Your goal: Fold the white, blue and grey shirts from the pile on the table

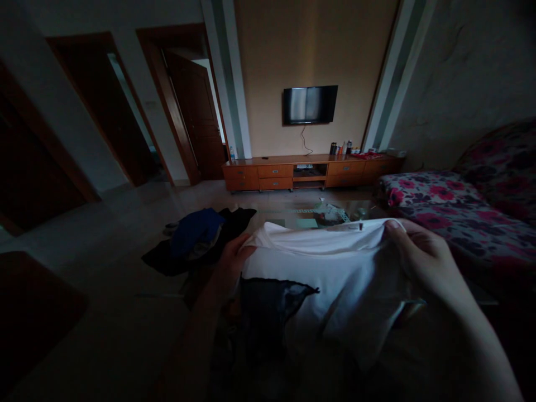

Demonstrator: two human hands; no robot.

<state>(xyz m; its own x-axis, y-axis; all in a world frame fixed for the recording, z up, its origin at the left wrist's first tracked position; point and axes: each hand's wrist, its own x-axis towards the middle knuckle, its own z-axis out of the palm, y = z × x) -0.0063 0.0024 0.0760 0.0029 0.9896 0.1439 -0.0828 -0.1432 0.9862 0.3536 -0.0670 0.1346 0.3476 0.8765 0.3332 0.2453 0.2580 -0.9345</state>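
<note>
A white shirt (pixel 318 262) with a dark, sheer panel (pixel 272 301) on its left part hangs stretched between my two hands. Its neckline faces up, and a small label (pixel 360 226) shows at the inner back edge. My left hand (pixel 234 259) is closed on the shirt's left shoulder. On the other side, my right hand (pixel 419 251) pinches the right shoulder between thumb and fingers. The shirt's lower part fades into shadow. Left of my left hand lies a pile of clothes (pixel 196 231), blue and black.
A glass table (pixel 288 209) with a few small items stands beyond the shirt. A flowered sofa (pixel 444 223) is on the right. Along the far wall runs a wooden cabinet (pixel 274 172) below a television (pixel 310 105). An open door (pixel 192 106) is at the back left.
</note>
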